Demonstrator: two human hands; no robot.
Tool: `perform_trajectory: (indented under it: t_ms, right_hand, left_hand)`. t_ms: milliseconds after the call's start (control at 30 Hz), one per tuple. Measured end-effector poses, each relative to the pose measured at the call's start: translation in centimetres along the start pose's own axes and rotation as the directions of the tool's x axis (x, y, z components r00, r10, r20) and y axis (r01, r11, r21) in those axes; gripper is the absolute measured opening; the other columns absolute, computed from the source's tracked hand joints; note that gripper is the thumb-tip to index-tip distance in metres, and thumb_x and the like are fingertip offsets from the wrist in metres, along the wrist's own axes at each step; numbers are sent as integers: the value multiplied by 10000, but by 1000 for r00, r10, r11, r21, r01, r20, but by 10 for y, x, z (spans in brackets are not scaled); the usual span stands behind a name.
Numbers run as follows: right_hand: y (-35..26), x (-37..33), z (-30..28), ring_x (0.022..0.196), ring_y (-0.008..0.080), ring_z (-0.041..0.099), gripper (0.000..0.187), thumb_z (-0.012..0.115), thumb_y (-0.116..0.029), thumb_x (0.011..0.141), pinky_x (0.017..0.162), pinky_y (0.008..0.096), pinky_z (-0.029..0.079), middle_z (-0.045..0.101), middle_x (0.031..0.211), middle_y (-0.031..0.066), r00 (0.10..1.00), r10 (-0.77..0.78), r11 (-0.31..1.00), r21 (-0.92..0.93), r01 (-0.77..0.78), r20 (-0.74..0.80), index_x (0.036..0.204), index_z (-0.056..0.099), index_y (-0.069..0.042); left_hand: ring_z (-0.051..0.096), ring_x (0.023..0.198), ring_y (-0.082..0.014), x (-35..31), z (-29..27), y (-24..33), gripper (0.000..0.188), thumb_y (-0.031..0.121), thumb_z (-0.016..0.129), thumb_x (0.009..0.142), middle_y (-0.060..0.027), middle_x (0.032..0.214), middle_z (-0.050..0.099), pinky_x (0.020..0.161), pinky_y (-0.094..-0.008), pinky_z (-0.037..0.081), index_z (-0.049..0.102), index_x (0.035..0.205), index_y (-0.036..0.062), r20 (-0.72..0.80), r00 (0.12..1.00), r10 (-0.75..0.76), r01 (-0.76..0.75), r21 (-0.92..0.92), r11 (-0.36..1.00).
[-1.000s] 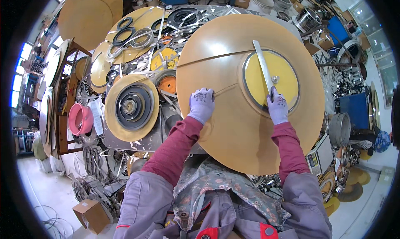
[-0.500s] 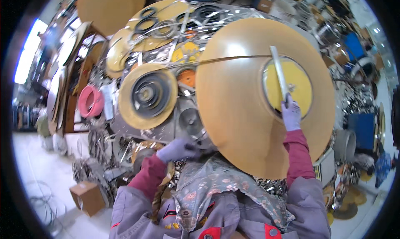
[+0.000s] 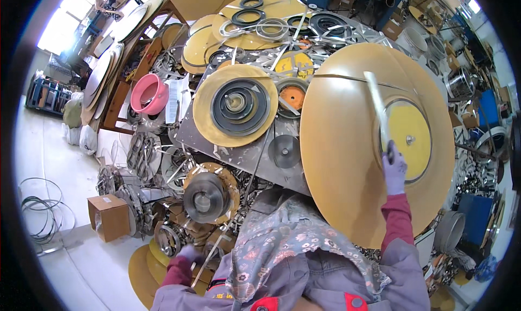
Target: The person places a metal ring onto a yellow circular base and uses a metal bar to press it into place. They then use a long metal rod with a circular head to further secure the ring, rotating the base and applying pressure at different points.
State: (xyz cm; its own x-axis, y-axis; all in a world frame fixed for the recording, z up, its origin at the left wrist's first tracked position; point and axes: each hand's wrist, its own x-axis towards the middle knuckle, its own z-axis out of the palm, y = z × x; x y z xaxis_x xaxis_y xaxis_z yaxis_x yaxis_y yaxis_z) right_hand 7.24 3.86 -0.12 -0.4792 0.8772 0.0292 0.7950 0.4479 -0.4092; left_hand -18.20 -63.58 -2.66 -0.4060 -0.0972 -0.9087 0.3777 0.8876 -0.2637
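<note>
My right hand [image 3: 395,167], in a pale lilac glove, grips the lower end of a long flat pale bar [image 3: 376,102]. The bar slants up across a large tan disc [image 3: 342,148] with a yellow round centre [image 3: 415,143] and a small metal hub. Low at the left, my left hand [image 3: 190,255] is smeared by motion, its fingers unclear. Beside it passes a thin narrow strip [image 3: 230,221] that slants up toward the table; whether the hand holds it cannot be seen. A smaller tan disc with dark stacked rings [image 3: 236,106] lies left of the large one.
Metal scraps and rings [image 3: 272,29] crowd the table's far side. A pink bucket [image 3: 149,94] stands at its left. Below the table edge sit a dark coil on a tan disc [image 3: 206,197] and a cardboard box [image 3: 108,217]. Loose wire [image 3: 46,208] lies on the floor.
My left hand has dropped from the table edge down and to the left. My right hand stays on the bar over the large disc. The view has shifted, showing more floor at left.
</note>
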Motion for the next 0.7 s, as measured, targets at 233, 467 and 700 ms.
perform_trajectory:
  t_ms: [233, 467, 700]
  right_hand:
    - [-76, 2, -34, 928, 249, 631, 472, 648, -154, 838, 833, 361, 490, 648, 1049, 169, 991, -129, 950, 281, 135, -41, 1279, 541, -23]
    - [-182, 82, -36, 689, 125, 598, 218, 608, -137, 855, 653, 268, 489, 661, 793, 62, 916, -267, 841, 537, 70, 298, 1034, 657, -23]
    - [-281, 189, 168, 906, 327, 638, 257, 615, -188, 814, 817, 418, 505, 646, 986, 164, 638, -762, 608, 215, 764, -113, 1036, 653, -64]
  left_hand:
    - [625, 807, -320, -33, -181, 239, 151, 207, 654, 799, -111, 853, 638, 699, -409, 496, 664, 894, 90, -908, 323, 266, -776, -93, 624]
    - [599, 731, -284, -42, -219, 469, 42, 145, 607, 753, -77, 729, 588, 672, -399, 458, 616, 713, 150, -810, -109, 577, -816, 404, 413]
    - [533, 1064, -217, -86, -226, 520, 292, 258, 512, 881, -61, 1099, 604, 909, -385, 406, 617, 1123, 133, -236, 318, 918, -644, 657, 392]
